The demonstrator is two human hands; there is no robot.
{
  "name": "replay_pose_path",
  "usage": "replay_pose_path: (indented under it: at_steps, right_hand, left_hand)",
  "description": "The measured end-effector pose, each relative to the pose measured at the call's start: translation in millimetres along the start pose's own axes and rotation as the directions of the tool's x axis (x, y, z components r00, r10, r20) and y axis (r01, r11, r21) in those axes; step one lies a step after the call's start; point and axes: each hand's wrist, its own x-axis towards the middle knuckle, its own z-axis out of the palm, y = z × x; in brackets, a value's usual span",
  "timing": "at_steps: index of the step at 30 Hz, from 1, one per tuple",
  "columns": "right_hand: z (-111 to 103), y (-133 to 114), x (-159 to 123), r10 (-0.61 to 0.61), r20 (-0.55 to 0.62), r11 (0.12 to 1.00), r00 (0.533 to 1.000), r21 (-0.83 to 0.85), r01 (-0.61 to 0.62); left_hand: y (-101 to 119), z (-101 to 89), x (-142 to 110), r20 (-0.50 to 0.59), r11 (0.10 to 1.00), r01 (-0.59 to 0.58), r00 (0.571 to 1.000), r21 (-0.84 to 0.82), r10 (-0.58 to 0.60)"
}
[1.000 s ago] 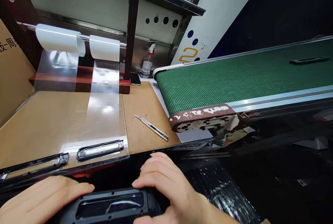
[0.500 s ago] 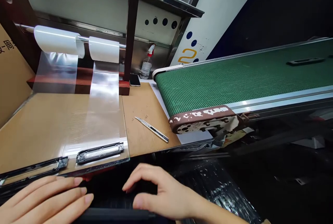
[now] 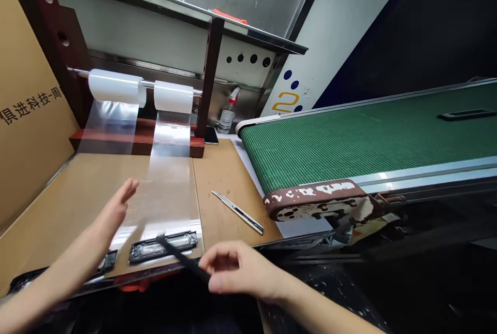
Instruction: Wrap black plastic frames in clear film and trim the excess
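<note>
My right hand (image 3: 236, 273) is closed on a thin black plastic frame (image 3: 182, 259), seen edge-on, held over the front edge of the brown worktable (image 3: 229, 178). My left hand (image 3: 116, 207) is open with fingers stretched flat, hovering above the table beside the strip of clear film (image 3: 171, 184). That strip runs down from the right white roll (image 3: 173, 97). A black frame (image 3: 163, 245) lies on the end of the strip near the front edge. Another black frame (image 3: 106, 261) lies to its left, partly hidden by my left forearm.
A second film roll (image 3: 114, 86) hangs on the same rod. A utility knife (image 3: 237, 212) lies on the table's right part. A green conveyor belt (image 3: 349, 140) runs off to the right, carrying a black frame (image 3: 466, 114). A spray bottle (image 3: 227, 114) and cardboard wall (image 3: 27, 116) stand behind.
My left hand has lifted off the black frame and reached forward over the table. My right hand has raised the frame, turning it edge-on. The camera has tilted up.
</note>
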Motion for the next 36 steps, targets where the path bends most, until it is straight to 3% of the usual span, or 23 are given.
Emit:
replay_pose_path:
  at_steps: [3, 6, 10, 13, 15, 18, 21, 30, 36]
  right_hand:
    - [-9.3, -24.1, 13.6, -0.160, -0.113, 0.985, 0.981, -0.084, 0.151]
    - [-16.5, -33.7, 29.4, -0.338, -0.192, 0.919, 0.922, -0.281, 0.278]
    - [-21.1, -32.2, 45.0, -0.579, -0.178, 0.681, 0.796, -0.642, 0.352]
    - [-23.6, -22.4, 54.9, -0.622, -0.061, 0.511, 0.781, -0.787, 0.345]
    - [-25.9, -13.2, 62.2, -0.623, 0.003, 0.414, 0.782, -0.847, 0.333]
    - [-29.2, -1.1, 72.6, -0.623, 0.090, 0.336, 0.777, -0.866, 0.370]
    - [-30.0, 4.4, 80.0, -0.616, 0.138, 0.327, 0.775, -0.851, 0.412]
    - [-27.2, 5.1, 88.0, -0.612, 0.180, 0.289, 0.770, -0.856, 0.430]
    - [-24.0, 3.9, 87.8, -0.592, 0.189, 0.260, 0.783, -0.875, 0.408]
  left_hand:
    - [12.5, 3.8, 47.9, 0.051, 0.955, 0.230, 0.973, -0.188, -0.224]
    - [20.3, 8.5, 70.7, 0.178, 0.903, 0.338, 0.937, -0.266, -0.299]
    - [23.3, 7.0, 69.3, 0.436, 0.825, 0.501, 0.824, -0.260, -0.362]
    - [19.6, 0.4, 61.5, 0.581, 0.764, 0.608, 0.709, -0.215, -0.400]
    - [15.5, -3.8, 58.2, 0.630, 0.727, 0.649, 0.665, -0.224, -0.400]
    - [10.2, -6.8, 56.6, 0.642, 0.701, 0.669, 0.654, -0.246, -0.399]
    - [10.0, -5.7, 56.2, 0.659, 0.690, 0.679, 0.643, -0.252, -0.391]
    - [17.5, -4.1, 53.6, 0.640, 0.691, 0.691, 0.633, -0.213, -0.436]
    - [16.7, -3.2, 52.7, 0.619, 0.638, 0.725, 0.631, -0.259, -0.467]
